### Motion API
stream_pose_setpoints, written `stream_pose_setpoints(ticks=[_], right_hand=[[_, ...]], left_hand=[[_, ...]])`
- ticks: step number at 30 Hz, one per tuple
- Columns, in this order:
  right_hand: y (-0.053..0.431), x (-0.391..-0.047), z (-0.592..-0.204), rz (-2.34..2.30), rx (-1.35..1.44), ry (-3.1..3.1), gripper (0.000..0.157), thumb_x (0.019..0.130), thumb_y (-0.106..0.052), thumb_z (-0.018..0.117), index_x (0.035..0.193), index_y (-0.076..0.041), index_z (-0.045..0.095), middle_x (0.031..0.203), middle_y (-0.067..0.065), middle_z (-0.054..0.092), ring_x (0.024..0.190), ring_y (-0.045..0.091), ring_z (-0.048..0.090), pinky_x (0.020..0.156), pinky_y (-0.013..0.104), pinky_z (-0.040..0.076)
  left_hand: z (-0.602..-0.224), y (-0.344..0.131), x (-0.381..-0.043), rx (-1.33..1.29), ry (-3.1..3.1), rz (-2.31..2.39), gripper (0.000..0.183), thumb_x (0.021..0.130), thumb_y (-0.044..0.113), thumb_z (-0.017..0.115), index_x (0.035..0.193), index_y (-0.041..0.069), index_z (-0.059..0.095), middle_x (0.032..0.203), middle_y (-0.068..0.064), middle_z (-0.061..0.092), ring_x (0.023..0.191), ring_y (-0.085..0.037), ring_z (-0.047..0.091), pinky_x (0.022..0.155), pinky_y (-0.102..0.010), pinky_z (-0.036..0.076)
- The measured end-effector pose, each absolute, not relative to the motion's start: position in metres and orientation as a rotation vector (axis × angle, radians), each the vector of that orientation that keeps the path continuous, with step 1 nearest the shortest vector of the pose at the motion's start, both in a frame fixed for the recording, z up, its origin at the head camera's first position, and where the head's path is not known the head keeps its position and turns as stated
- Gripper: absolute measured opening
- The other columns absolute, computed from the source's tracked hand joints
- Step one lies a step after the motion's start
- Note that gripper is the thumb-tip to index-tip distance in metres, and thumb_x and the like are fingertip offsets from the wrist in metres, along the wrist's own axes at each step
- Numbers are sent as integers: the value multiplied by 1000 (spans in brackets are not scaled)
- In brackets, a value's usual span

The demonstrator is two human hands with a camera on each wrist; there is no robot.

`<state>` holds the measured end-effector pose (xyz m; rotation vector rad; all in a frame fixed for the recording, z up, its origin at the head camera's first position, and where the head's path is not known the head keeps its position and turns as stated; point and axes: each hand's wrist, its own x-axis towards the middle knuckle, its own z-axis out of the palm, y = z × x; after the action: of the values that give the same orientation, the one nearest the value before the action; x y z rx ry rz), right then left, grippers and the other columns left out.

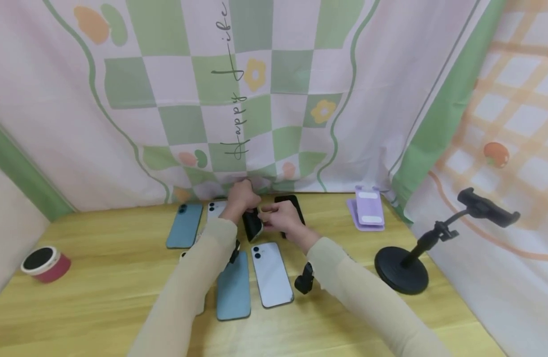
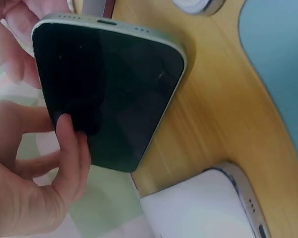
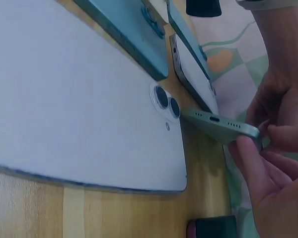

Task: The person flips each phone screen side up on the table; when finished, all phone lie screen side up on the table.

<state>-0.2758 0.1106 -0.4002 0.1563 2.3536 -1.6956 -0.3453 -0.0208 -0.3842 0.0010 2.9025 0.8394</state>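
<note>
A phone with a dark screen and pale green frame [image 1: 252,225] is tilted up off the table near the curtain. My left hand [image 1: 242,198] pinches it, with fingertips [image 2: 65,131] on the screen side in the left wrist view. From the other side my right hand [image 1: 281,217] holds the phone's edge between thumb and fingers; in the right wrist view the bottom edge with its charging port [image 3: 214,119] faces the camera. Beside the right hand lies a black-screened phone [image 1: 296,206]. A white phone [image 1: 271,275] and a blue phone [image 1: 234,292] lie nearer me.
At the back left lie another blue phone [image 1: 185,225] and a white one [image 1: 215,208], partly hidden by my left arm. A purple stand [image 1: 369,208] and a black phone holder [image 1: 401,270] stand on the right. A pink-and-white round container [image 1: 46,265] sits far left. The curtain borders the table's back.
</note>
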Motion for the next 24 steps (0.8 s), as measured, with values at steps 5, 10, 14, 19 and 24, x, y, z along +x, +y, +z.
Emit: stream_pose_setpoints(ticks=[5, 10, 14, 19, 24], right_hand=[[107, -274, -398, -1630, 225, 2458, 29, 94, -9, 74, 122, -3, 76, 127, 19, 74, 99, 28, 79, 78, 32, 66], [104, -273, -398, -1508, 232, 2581, 24, 91, -6, 75, 115, -4, 79, 119, 18, 77, 86, 23, 81, 72, 29, 65], [105, -274, -403, -1434, 276, 2632, 22, 92, -7, 73, 113, -6, 80, 117, 16, 78, 82, 19, 80, 69, 27, 64], [107, -278, -414, -1412, 313, 2661, 20, 93, -8, 71, 111, -8, 81, 117, 14, 78, 81, 18, 79, 69, 26, 63], [108, -282, -418, -1301, 277, 2750, 19, 92, -9, 73, 109, -9, 82, 118, 13, 79, 72, 13, 77, 70, 26, 62]], left_hand=[[-385, -17, -342, -16, 2917, 851, 27, 90, 12, 67, 114, 2, 64, 98, -11, 74, 66, -18, 70, 62, -25, 55], [-389, -16, -342, -13, 2911, 851, 21, 88, 10, 67, 109, 4, 65, 90, -8, 74, 68, -18, 69, 68, -26, 55], [-392, -21, -343, 32, 2889, 858, 30, 88, 8, 66, 117, 2, 66, 93, -10, 78, 77, -22, 72, 79, -31, 58], [-395, -36, -346, 141, 2907, 729, 49, 88, 10, 68, 136, 1, 61, 127, -17, 72, 112, -31, 70, 103, -42, 57], [-397, -55, -345, 278, 2838, 493, 63, 89, 28, 79, 145, 10, 57, 152, -13, 58, 145, -35, 51, 130, -56, 26]])
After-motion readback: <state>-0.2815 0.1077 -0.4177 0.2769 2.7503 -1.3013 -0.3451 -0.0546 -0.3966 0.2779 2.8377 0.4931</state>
